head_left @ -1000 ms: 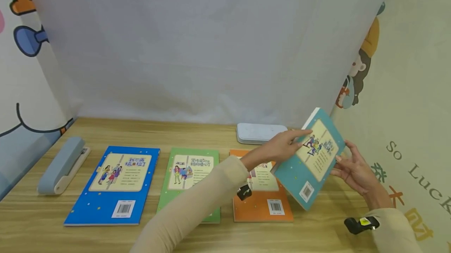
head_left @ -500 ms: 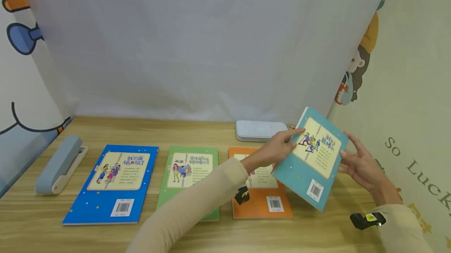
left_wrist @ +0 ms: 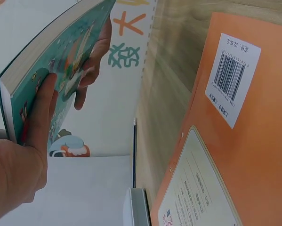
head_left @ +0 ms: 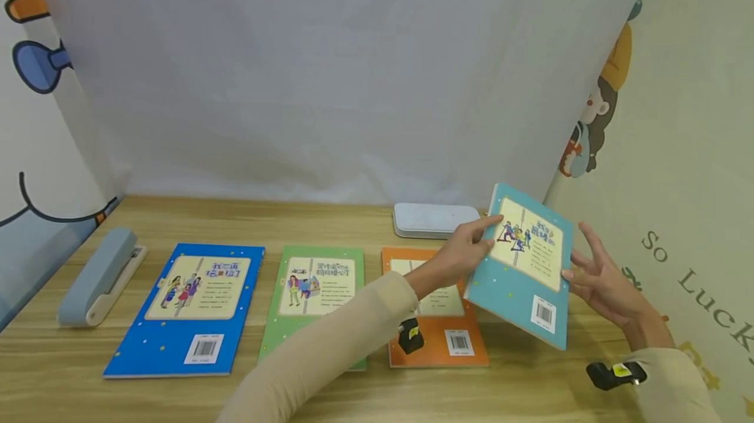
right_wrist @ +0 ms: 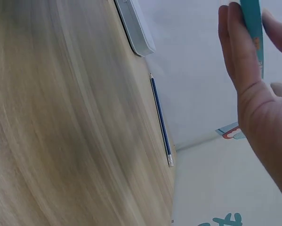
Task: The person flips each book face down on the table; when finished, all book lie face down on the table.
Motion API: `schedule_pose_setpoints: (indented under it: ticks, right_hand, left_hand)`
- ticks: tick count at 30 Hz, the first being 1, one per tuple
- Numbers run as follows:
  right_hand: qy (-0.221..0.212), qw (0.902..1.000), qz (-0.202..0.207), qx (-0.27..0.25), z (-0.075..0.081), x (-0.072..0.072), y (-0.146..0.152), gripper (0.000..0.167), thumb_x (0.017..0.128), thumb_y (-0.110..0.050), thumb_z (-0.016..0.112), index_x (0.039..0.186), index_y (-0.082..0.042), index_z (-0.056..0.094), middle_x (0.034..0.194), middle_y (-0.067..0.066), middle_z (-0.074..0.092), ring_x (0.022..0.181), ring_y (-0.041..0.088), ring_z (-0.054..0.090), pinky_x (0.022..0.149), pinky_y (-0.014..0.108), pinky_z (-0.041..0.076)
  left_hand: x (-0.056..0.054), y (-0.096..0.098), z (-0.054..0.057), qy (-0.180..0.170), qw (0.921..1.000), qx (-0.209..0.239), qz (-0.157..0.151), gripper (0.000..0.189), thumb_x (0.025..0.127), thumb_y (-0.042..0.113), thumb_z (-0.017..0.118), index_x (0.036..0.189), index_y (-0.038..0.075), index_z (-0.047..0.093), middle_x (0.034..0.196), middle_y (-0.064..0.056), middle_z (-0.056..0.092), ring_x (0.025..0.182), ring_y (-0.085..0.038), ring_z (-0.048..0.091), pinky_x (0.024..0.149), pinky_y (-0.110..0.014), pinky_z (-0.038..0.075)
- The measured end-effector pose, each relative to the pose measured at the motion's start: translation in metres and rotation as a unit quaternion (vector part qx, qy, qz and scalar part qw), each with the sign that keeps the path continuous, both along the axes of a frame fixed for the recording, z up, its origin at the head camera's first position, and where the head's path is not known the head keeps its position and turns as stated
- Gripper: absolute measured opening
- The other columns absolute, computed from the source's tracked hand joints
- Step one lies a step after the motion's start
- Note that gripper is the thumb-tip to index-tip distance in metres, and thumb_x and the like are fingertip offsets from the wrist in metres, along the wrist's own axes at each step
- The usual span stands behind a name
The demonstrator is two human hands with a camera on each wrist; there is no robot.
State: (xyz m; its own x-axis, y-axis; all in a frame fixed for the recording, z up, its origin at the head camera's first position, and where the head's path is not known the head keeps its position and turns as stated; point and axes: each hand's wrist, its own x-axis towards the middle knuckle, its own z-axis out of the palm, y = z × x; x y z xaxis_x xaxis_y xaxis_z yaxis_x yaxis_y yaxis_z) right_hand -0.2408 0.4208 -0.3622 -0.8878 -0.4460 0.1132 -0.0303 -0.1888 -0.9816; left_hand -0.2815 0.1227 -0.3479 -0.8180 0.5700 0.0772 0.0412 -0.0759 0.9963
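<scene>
A teal book [head_left: 512, 289] is held up tilted above the right part of the table, its back cover with the barcode facing me. My left hand [head_left: 456, 259] grips its left edge; in the left wrist view that hand's fingers [left_wrist: 41, 113] lie on the underside cover. At the right edge, my right hand [head_left: 615, 295] holds the book between thumb and fingers, one finger raised off it. The right wrist view shows the teal spine [right_wrist: 253, 23] between them. Just below my left wrist lies an orange book [head_left: 436, 351], partly covered by the arm.
A green book [head_left: 283, 325] and a blue book [head_left: 171, 344] lie flat to the left. At the far left stands a blue-grey stapler-like tool [head_left: 100, 275]. A pale pencil case [head_left: 436, 220] sits at the back, with a dark blue pencil [right_wrist: 160, 117] near it.
The teal book has shifted slightly left and turned so its back cover faces me more squarely. A finger of my right hand has lifted from its edge. The other books stay put.
</scene>
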Motion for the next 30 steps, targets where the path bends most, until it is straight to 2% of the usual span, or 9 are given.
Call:
schedule_pose_setpoints:
  ticks: [3,7,9,13,17,19,23,27,30]
  right_hand:
    - [0.006,0.9998,0.015,0.008,0.0,0.0,0.0,0.099,0.098,0.018,0.035,0.155,-0.037,-0.023,0.142,-0.013,0.046,0.114,0.018,0.068,0.085,0.035,0.061]
    - [0.011,0.9992,0.028,0.025,-0.001,0.001,0.001,0.093,0.099,0.017,0.034,0.158,-0.032,-0.019,0.146,-0.013,0.046,0.113,0.019,0.068,0.081,0.038,0.062]
    - [0.011,0.9991,0.02,0.036,-0.001,0.001,0.002,0.092,0.099,0.017,0.035,0.159,-0.03,-0.017,0.145,-0.014,0.048,0.111,0.017,0.069,0.079,0.036,0.062]
    - [0.007,0.9974,-0.01,0.071,-0.002,0.004,0.003,0.091,0.1,0.014,0.04,0.16,-0.03,-0.013,0.142,-0.017,0.048,0.11,0.014,0.069,0.081,0.036,0.062]
    - [0.008,0.9936,-0.029,0.109,-0.002,0.005,0.005,0.09,0.1,0.012,0.043,0.161,-0.03,-0.009,0.14,-0.019,0.049,0.11,0.012,0.068,0.083,0.036,0.061]
    - [0.007,0.9915,-0.035,0.125,-0.003,0.006,0.007,0.089,0.1,0.01,0.044,0.161,-0.03,-0.007,0.139,-0.02,0.049,0.11,0.011,0.068,0.084,0.036,0.061]
    - [0.002,0.9863,-0.042,0.159,-0.002,0.007,0.011,0.089,0.1,0.008,0.046,0.161,-0.029,-0.006,0.137,-0.023,0.047,0.111,0.009,0.067,0.084,0.035,0.06]
    - [-0.006,0.9821,-0.037,0.185,0.001,0.007,0.016,0.087,0.1,0.007,0.048,0.162,-0.028,-0.003,0.135,-0.024,0.047,0.111,0.008,0.067,0.084,0.037,0.061]
    - [-0.009,0.981,-0.019,0.193,0.005,0.007,0.02,0.085,0.1,0.008,0.047,0.162,-0.026,0.0,0.135,-0.024,0.05,0.111,0.009,0.067,0.084,0.038,0.061]
  left_hand:
    - [0.002,0.003,-0.001,-0.009,0.9998,0.014,0.011,0.05,0.106,0.007,0.043,0.153,0.023,0.041,0.153,-0.013,0.047,0.124,-0.031,0.061,0.086,-0.034,0.059]
    - [0.004,0.006,-0.003,-0.037,0.9985,0.032,0.023,0.05,0.106,0.005,0.044,0.153,0.023,0.041,0.138,-0.016,0.059,0.106,-0.032,0.069,0.08,-0.038,0.062]
    - [0.004,0.007,-0.003,-0.045,0.9982,0.031,0.025,0.051,0.106,0.005,0.044,0.153,0.023,0.041,0.138,-0.016,0.059,0.104,-0.028,0.07,0.079,-0.037,0.062]
    - [0.002,0.007,-0.004,-0.046,0.9989,0.004,0.013,0.051,0.106,0.008,0.043,0.153,0.027,0.04,0.143,-0.015,0.055,0.084,-0.021,0.069,0.065,-0.033,0.059]
    - [0.0,0.005,-0.003,-0.043,0.9983,-0.039,-0.004,0.05,0.107,0.011,0.044,0.153,0.03,0.04,0.127,-0.015,0.063,0.072,-0.022,0.07,0.054,-0.036,0.059]
    - [0.0,0.004,-0.002,-0.04,0.9975,-0.058,-0.007,0.051,0.106,0.011,0.046,0.153,0.029,0.041,0.119,-0.013,0.066,0.073,-0.023,0.072,0.052,-0.038,0.059]
    - [0.0,0.004,-0.003,-0.027,0.9959,-0.085,-0.016,0.054,0.102,0.006,0.053,0.151,0.028,0.046,0.119,-0.016,0.067,0.057,-0.017,0.064,0.045,-0.034,0.054]
    - [0.0,0.004,-0.008,-0.027,0.9952,-0.093,-0.014,0.054,0.097,0.0,0.06,0.145,0.024,0.054,0.123,-0.018,0.067,0.058,-0.022,0.069,0.048,-0.038,0.058]
    - [0.001,0.006,-0.012,-0.028,0.9945,-0.101,-0.004,0.051,0.094,-0.001,0.064,0.14,0.02,0.059,0.113,-0.017,0.069,0.056,-0.026,0.069,0.055,-0.045,0.061]
